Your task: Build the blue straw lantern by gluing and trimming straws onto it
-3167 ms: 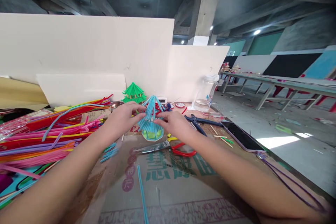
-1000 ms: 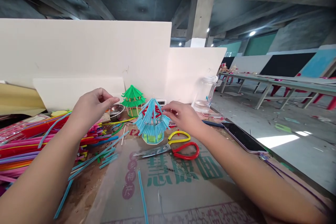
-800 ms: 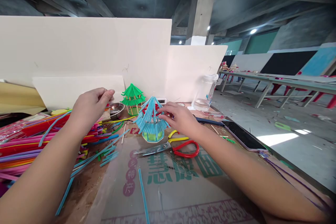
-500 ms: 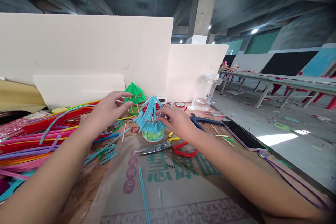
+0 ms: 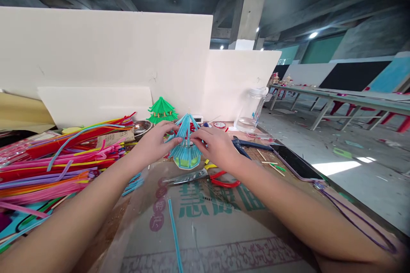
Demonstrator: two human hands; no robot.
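- Blue straw pavilion stands on the worktop at 12 o'clock; light, flimsy, likely crushable
- Left hand and right hand pinch its roof from 9 and 3
- Safer hold: the base

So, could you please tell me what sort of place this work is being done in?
Probably a craft workshop in a bare concrete hall: both hands work on a small blue straw pavilion model, beside a heap of coloured plastic straws, red-handled scissors and long worktables beyond.
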